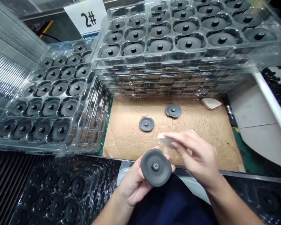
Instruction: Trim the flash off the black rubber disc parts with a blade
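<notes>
My left hand [137, 184] is closed around the rim of a round black plastic disc [162, 175] with a short hub at its centre, hub side up. Just right of it, my right hand [199, 153] pinches a thin, pale flat piece [165, 140], slightly blurred; its material I cannot make out. The pale piece is above the disc's upper edge and apart from it. Two similar discs lie on the cardboard sheet [124, 140] beyond my hands: a nearer disc [146, 128] and a farther disc [173, 114].
Clear plastic trays [175, 51] filled with black discs are stacked at the back. Another tray stack [81, 125] stands at the left, with a dark stack [67, 193] below it. A pale wedge-shaped piece [211, 103] lies at the cardboard's back right. A "2#" sign [86, 17] stands behind.
</notes>
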`<state>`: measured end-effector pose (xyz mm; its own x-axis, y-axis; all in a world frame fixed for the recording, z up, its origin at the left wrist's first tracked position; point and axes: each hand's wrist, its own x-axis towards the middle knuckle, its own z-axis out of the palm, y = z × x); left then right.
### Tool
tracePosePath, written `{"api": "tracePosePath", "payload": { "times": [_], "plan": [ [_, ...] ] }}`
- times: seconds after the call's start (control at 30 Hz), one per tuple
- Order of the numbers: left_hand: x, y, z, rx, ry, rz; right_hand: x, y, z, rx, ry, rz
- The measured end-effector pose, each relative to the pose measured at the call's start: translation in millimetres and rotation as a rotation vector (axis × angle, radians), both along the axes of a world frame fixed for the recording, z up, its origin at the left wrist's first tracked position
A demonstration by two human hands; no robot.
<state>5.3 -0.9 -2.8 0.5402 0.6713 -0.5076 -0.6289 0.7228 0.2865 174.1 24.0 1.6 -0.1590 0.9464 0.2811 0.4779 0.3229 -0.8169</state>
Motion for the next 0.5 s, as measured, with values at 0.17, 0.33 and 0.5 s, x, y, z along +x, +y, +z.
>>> {"api": "tracePosePath", "payload": {
  "times": [0.17, 0.33, 0.5],
  "plan": [
    [-6.6, 0.5, -5.6, 0.016, -0.080, 0.004, 8.7, -32.8, -51.1, -0.295, -0.029, -0.066],
    [-3.5, 5.1, -2.8, 0.019, -0.082, -0.032, 12.9, -35.1, -47.3, -0.329, -0.051, -0.053],
    [-0.1, 8.0, 4.8, -0.004, 0.079, -0.099, 3.0, -16.3, 25.5, 0.090, -0.053, -0.010]
  ]
}}
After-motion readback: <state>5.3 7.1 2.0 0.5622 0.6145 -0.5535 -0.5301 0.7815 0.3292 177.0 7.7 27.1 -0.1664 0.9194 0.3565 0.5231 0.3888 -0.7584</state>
